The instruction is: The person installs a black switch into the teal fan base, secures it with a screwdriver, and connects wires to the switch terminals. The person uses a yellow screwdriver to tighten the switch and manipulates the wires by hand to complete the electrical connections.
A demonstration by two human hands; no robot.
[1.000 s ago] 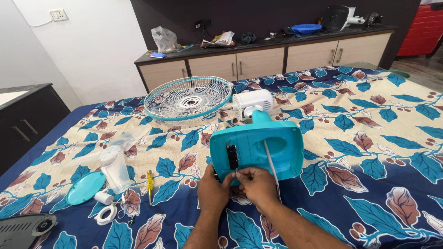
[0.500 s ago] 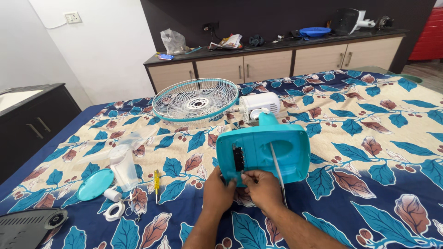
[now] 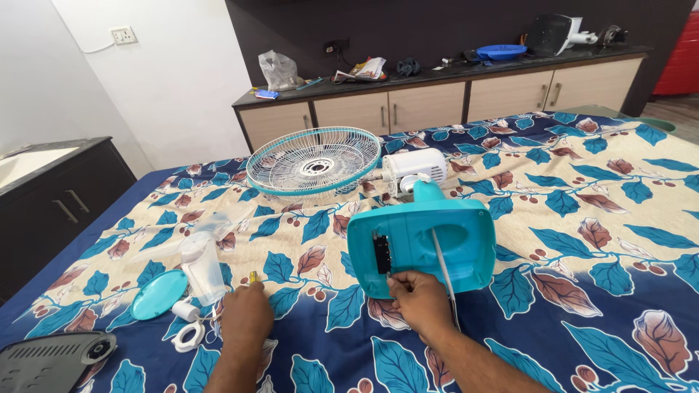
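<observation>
Teal plastic fan base [image 3: 422, 247] lies at the bedspread's centre, gripped at its six o'clock edge by the right hand [image 3: 421, 302], while the left hand [image 3: 245, 319], fingers curled down, covers a yellow-handled screwdriver [image 3: 253, 277] pointing toward twelve o'clock.

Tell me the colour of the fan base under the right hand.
Teal fan base, with a black strip on its left side; the head view shows it clearly.

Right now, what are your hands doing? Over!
Left hand down on a yellow-handled screwdriver, grip unclear. Right hand pressed on the teal fan base. White cord beside the right hand.
</observation>
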